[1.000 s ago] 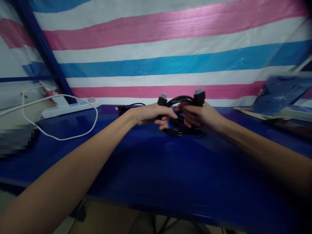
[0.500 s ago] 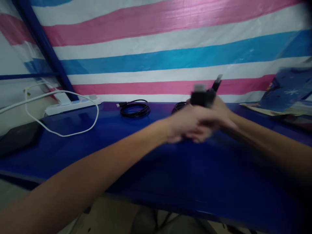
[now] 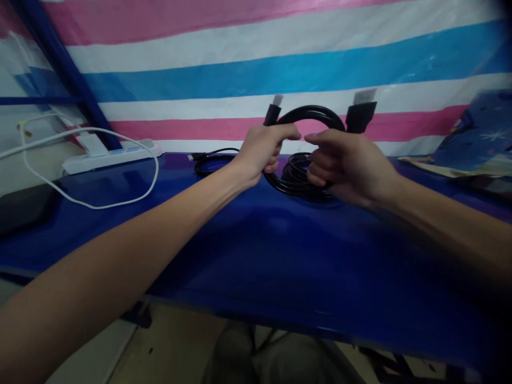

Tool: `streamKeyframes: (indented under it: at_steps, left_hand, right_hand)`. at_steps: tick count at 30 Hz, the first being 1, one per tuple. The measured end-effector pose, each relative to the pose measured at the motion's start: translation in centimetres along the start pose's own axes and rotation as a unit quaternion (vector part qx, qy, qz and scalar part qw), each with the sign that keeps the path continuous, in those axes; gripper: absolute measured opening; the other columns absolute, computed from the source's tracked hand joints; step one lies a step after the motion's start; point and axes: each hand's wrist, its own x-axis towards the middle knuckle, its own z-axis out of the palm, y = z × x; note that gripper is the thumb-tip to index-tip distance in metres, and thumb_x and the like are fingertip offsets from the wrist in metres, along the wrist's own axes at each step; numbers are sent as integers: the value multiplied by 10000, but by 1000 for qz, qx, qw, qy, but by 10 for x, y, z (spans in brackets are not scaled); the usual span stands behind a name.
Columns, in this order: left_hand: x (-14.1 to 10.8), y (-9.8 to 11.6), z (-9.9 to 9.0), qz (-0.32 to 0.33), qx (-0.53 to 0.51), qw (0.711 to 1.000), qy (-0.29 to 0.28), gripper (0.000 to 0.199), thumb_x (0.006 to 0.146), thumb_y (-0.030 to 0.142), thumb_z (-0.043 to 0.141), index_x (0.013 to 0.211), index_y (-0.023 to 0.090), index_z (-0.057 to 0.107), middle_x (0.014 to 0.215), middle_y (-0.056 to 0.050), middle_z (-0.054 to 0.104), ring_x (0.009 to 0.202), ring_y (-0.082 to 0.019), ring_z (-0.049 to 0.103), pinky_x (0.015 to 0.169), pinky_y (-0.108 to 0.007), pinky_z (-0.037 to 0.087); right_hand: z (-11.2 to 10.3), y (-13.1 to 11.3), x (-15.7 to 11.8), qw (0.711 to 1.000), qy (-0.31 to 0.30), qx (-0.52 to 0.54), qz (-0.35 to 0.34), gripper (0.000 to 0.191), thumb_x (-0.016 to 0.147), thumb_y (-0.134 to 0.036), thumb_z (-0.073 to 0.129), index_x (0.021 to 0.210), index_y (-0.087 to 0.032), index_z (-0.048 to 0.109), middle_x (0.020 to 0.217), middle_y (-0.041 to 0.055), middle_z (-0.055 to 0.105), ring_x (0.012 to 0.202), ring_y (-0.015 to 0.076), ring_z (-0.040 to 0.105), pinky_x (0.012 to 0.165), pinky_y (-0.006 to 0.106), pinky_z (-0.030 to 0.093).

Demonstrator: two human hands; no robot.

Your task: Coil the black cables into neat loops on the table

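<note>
A thick black cable (image 3: pixel 314 113) is wound in a round coil and held upright above the blue table. My left hand (image 3: pixel 266 149) is closed round the coil's left side, with a small connector (image 3: pixel 273 111) sticking up beside it. On the right side of the same coil, my right hand (image 3: pixel 348 162) is closed, its index finger pointing toward my left hand. A wider connector (image 3: pixel 361 113) stands up above my right hand. Both connectors have pale tips. Behind the held coil, another black coiled cable (image 3: pixel 295 166) lies on the table, partly hidden.
On the blue table (image 3: pixel 256 256), a third black coiled cable (image 3: pixel 206 165) lies left of my left hand. A white power strip (image 3: pixel 112 157) with a looping white cord and a dark flat object (image 3: pixel 28 208) are at the left. A blue patterned item (image 3: pixel 472 133) stands at the right.
My hands, crossed and overlapping before, have moved apart to opposite sides of the coil, which now shows as an open ring. The connectors have spread apart too. The view has shifted slightly.
</note>
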Motion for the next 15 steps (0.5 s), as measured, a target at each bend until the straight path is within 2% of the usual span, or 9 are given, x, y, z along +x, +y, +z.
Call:
streamKeyframes:
  at_steps: [1,3,5,8,11,13,15]
  left_hand:
    - [3,-1,-3,10,5,1000,28,339,749,146,594,518,201,353,409,99,214,342,-8,155,348,-214,99]
    - [5,-3,-5,12,4,999,49,372,761,138,578,505,209,318,408,92,220,341,-10,169,353,-224,118]
    - [3,-2,-3,-1,-4,1000,18,360,769,141,570,511,207,328,408,93,217,334,-12,181,355,-226,154]
    - [-3,2,0,-16,-11,997,-73,330,765,169,578,526,203,352,393,104,202,326,-21,192,362,-220,205]
    - [-9,7,-1,-25,1,985,-171,367,787,165,557,483,195,352,341,97,235,301,-24,218,385,-210,263]
    - [-14,10,-2,-42,-14,965,-260,418,817,155,536,449,189,340,320,85,285,284,-32,289,453,-219,371]
    - [-19,13,-1,-67,-58,931,-353,423,856,145,484,450,183,373,333,66,355,314,-75,432,570,-269,472]
  right_hand:
    - [3,-2,-4,999,-36,10,-1,422,855,-236,532,534,-192,261,421,-65,165,361,52,163,405,262,236]
    - [6,-6,-9,996,-88,14,2,446,874,-249,517,514,-192,260,419,-59,166,358,52,165,390,263,215]
    - [2,-10,-9,995,-100,-4,11,434,879,-231,500,502,-193,289,407,-59,162,343,53,159,371,259,198]
    - [-11,-11,0,996,-75,-36,14,397,865,-200,499,503,-193,337,388,-66,165,321,48,157,364,251,214]
    - [-21,-7,9,997,-52,-51,10,400,845,-168,483,486,-188,309,393,-65,174,318,36,175,386,246,249]
    - [-22,-4,11,997,-50,-55,9,399,827,-147,466,472,-188,289,398,-60,177,321,37,182,394,251,250]
    - [-20,-3,10,997,-39,-55,23,395,809,-122,463,459,-188,291,407,-52,189,340,42,191,402,254,240]
